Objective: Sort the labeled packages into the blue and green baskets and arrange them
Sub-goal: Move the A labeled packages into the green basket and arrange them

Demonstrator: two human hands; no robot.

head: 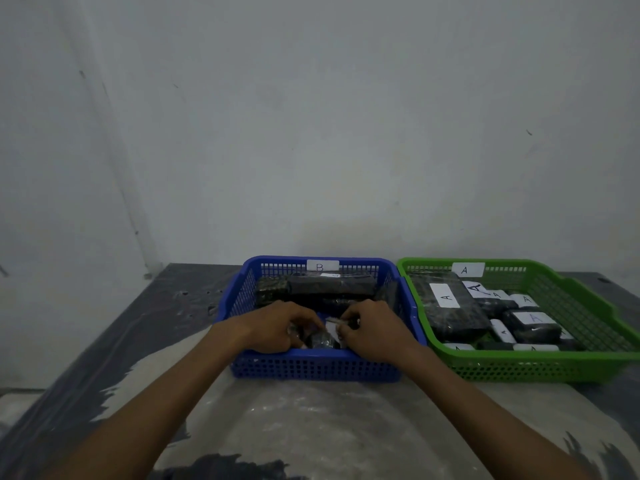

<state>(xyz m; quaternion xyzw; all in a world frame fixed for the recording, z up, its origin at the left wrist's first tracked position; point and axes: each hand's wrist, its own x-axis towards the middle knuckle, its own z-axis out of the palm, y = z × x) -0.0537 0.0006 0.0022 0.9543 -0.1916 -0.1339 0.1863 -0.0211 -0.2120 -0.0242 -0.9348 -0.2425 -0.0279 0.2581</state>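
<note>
Two baskets (322,367), two hands (277,327).

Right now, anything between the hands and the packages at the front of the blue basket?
Nothing visible. Both the left hand and right hand are already inside the blue plastic mesh basket, fingers curled onto the small black wrapped packages at its near wall. Larger black packages lie behind, not between.
</note>
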